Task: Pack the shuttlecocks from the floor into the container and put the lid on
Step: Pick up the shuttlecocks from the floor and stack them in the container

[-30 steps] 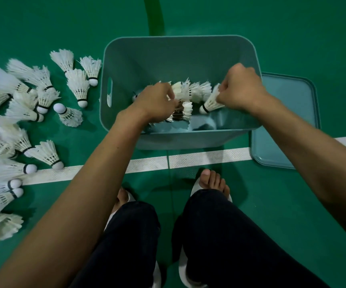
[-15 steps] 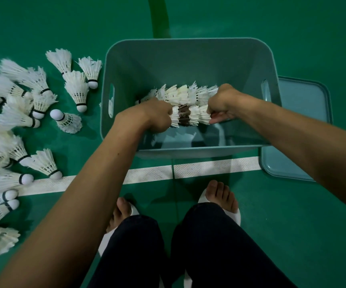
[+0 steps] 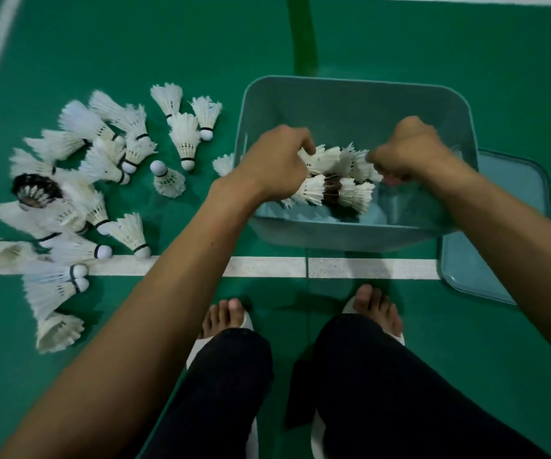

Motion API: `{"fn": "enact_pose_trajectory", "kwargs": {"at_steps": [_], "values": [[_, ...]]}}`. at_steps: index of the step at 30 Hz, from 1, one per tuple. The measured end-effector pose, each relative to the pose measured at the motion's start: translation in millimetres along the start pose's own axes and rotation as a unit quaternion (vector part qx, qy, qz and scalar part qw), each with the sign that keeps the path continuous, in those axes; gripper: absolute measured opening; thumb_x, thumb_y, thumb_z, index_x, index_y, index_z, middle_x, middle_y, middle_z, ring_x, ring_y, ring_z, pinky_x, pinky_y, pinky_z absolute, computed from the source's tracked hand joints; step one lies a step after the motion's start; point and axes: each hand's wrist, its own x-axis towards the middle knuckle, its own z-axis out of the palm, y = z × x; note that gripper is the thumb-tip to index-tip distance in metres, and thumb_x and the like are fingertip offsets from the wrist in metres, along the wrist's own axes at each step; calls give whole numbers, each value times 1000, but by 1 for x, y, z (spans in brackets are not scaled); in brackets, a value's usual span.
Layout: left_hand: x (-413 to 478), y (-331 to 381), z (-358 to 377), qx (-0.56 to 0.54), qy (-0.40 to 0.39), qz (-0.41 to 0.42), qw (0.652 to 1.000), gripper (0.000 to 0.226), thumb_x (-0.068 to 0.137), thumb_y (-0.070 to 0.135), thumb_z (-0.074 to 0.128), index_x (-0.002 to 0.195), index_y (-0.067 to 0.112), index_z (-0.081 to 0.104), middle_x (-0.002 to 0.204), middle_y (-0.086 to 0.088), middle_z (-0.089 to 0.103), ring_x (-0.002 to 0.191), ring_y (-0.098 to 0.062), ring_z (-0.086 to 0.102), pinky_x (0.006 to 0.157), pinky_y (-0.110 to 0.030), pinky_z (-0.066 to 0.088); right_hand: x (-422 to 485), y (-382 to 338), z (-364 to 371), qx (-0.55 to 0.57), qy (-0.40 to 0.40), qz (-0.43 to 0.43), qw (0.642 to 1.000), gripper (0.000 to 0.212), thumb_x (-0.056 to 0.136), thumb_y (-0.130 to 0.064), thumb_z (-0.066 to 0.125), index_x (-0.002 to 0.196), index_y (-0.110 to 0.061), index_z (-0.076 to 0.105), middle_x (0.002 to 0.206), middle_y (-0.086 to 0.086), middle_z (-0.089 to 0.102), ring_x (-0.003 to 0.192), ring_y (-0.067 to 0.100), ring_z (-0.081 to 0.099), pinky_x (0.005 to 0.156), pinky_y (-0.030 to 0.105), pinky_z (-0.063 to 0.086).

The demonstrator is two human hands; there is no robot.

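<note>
With both hands down in the container (image 3: 353,107), fingers are curled on each. The left hand (image 3: 272,167) grips the left end of the shuttlecock rows (image 3: 333,183) and the right hand (image 3: 406,150) grips the right end. Knuckles face up and the fingertips are buried in feathers, so I can't tell the exact pinch.

There are two rows, nested cork-into-skirt, running left-right between the fists. One dark shuttlecock sits mid near row. The rows are inside the container opening, toward its near wall; I can't tell if they touch the bottom.

Wrists are roughly straight. The left forearm comes in from near-left across the white line (image 3: 267,266) and over the container's near-left corner. The right forearm comes in from near-right, over the near-right corner and the lid (image 3: 515,200).

The lid lies flat on the floor (image 3: 466,44) just right of the container, its left edge hidden by the container.

Loose shuttlecocks (image 3: 184,137) are piled on the floor left of the container, some on the white line and one just beside the left wall. A black-feathered one (image 3: 36,190) is at far left.

Feet (image 3: 224,318) in white sandals are near the line.
</note>
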Motion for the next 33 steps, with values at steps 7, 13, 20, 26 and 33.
{"fn": "enact_pose_trajectory", "kwargs": {"at_steps": [7,13,20,26,33], "values": [[-56,-54,-31,-129,282,8,951,36,79,-6,45,90,14,73,91,4,73,77,-5,60,67,-14,41,-73,-70,10,114,96,-200,968,23,77,-16,62,76,3,75,71,22,72,59,16,60,75,38,62],[-64,-126,-21,-121,312,-177,926,26,80,9,51,97,16,70,98,3,69,83,-17,64,73,-34,53,-89,-126,47,82,88,-317,941,21,83,-17,61,70,-10,76,70,6,73,73,19,70,77,38,60],[-52,-201,-4,-38,282,-281,917,55,81,33,78,118,9,45,127,-15,47,100,-36,55,79,-39,44,-71,-203,88,-31,13,-399,916,30,81,-31,58,78,-7,75,79,11,75,77,27,71,74,40,60],[-31,-241,8,-46,243,-245,937,46,85,47,72,117,15,61,123,-16,50,115,-37,49,96,-47,47,-38,-243,130,-333,-206,-339,855,18,91,-10,47,74,-11,42,75,6,44,63,23,42,60,32,35],[-82,-204,-13,-121,458,-231,850,18,79,26,60,76,11,51,65,-2,48,61,-16,38,53,-31,28,-19,-249,162,-510,-283,-300,755,25,92,-23,57,111,-7,63,115,8,56,100,32,58,90,40,47]]}}
